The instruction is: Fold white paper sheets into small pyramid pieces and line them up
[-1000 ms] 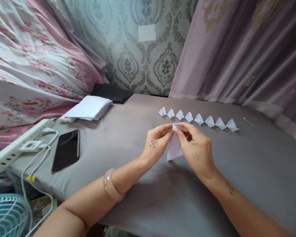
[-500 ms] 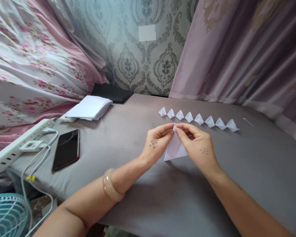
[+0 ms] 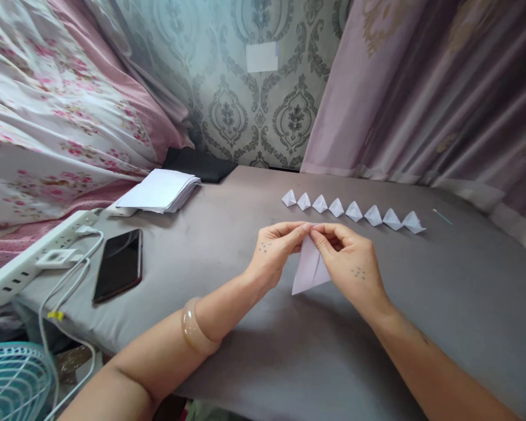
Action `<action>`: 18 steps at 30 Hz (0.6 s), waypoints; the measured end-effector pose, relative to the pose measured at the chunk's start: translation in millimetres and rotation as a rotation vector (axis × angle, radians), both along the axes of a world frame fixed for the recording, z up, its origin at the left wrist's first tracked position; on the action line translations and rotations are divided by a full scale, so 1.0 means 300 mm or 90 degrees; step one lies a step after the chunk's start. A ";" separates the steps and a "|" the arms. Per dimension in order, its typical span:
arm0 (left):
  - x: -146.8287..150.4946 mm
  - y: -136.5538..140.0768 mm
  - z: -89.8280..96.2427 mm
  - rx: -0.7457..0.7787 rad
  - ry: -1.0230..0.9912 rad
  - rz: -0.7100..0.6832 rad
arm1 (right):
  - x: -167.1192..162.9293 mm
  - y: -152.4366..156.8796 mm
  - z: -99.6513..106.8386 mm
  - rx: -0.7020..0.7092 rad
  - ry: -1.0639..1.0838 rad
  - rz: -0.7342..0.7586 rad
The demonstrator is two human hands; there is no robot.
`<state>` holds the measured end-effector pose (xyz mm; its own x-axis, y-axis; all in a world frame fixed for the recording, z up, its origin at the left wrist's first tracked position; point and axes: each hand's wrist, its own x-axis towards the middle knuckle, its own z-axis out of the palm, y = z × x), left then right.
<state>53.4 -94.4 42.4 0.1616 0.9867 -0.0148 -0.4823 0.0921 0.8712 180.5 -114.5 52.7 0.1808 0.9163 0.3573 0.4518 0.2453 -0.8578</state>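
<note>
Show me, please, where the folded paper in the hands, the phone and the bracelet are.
Folded paper [image 3: 308, 266], head view: its broad lower part.
Phone [image 3: 118, 264], head view: the middle of its dark screen.
Bracelet [image 3: 193, 328], head view: the upward-facing side of its band.

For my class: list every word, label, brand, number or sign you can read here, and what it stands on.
No text can be read.
Left hand and right hand: dark dots, no lettering.
Right forearm: dark mark, too slanted to read.
Plug-in charger: any marking is too small to read.
Yellow cable tag: too small to read.
Folded paper and wall sheet: no lettering visible.
</note>
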 end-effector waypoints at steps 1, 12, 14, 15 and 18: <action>-0.001 0.001 0.000 -0.002 0.004 0.009 | -0.002 -0.002 0.000 -0.001 -0.004 -0.005; -0.028 0.021 0.019 0.022 -0.011 0.022 | 0.024 0.017 0.020 -0.081 0.054 0.052; -0.031 0.025 0.020 0.014 -0.018 0.009 | 0.031 0.024 0.026 -0.060 0.026 0.048; -0.032 0.026 0.019 0.009 -0.022 0.011 | 0.033 0.026 0.029 -0.046 0.019 0.051; -0.031 0.027 0.015 0.004 -0.032 0.013 | 0.033 0.029 0.036 -0.053 0.054 0.100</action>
